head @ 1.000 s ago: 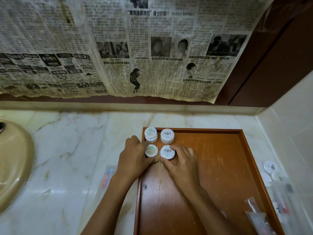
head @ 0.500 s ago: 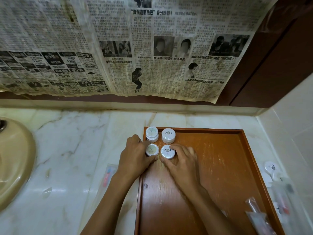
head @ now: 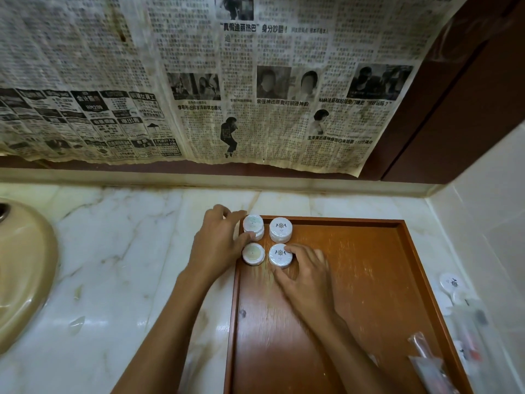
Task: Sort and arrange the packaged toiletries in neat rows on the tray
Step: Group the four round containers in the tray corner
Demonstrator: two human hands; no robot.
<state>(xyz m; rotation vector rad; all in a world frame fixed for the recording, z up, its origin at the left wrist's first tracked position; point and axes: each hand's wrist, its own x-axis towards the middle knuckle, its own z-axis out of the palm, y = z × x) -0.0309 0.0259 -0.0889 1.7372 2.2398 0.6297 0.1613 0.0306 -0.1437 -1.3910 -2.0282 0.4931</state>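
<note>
Brown wooden tray (head: 369, 280) is lying on the marble counter (head: 127, 265), in the corner beside the tiled side wall. Four round white packaged toiletries are sitting in the tray's far left corner, forming two rows of two. The far left stack (head: 253, 227) appears to be two rounds, one on the other; the far right round (head: 280, 229) is standing just beside it. The near left round (head: 253, 253) and near right round (head: 280, 255) are sitting just in front.

The left hand (head: 218, 245) is reaching over the tray's left rim, thumb and fingers curled round the far left stack and pinching it. The right hand (head: 305, 275) is resting on the tray floor, fingertips curled against the near right round.

More packaged items (head: 454, 291) are lying on the counter right of the tray, blurred. Clear sachets (head: 426, 362) are overlapping the tray's near right rim. A beige basin (head: 25, 274) is showing at far left. Yellowed newspaper (head: 199, 81) is covering the wall behind.
</note>
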